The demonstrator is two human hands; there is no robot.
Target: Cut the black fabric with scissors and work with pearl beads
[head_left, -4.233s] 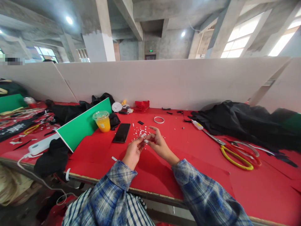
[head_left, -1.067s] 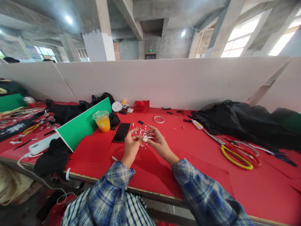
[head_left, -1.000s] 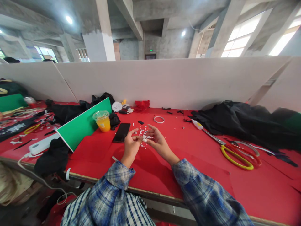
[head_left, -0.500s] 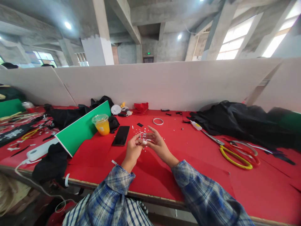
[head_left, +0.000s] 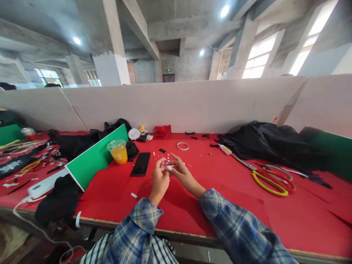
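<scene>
Over the red table (head_left: 220,212) my left hand (head_left: 160,181) and my right hand (head_left: 183,172) meet at the fingertips. Between them is a small white piece (head_left: 169,167), pinched by the fingers of both; its exact kind is too small to make out. White beads (head_left: 166,160) lie scattered on the table just beyond and around my fingers, partly hidden by them. A black phone (head_left: 141,164) rests to the left of my left hand. Behind the beads lies a white ring-shaped roll (head_left: 183,146).
On the left stand a cup of orange drink (head_left: 118,154) and a slanted green board (head_left: 90,161). To the right lie yellow-handled scissors (head_left: 271,184), red-handled scissors (head_left: 287,179), a small white bottle (head_left: 225,149) and black cloth (head_left: 264,141). A white partition (head_left: 192,106) borders the back.
My left hand has turned more upright, its fingers bunched closer. Both hands stay together at the white piece. The camera view has tilted slightly up and shifted right.
</scene>
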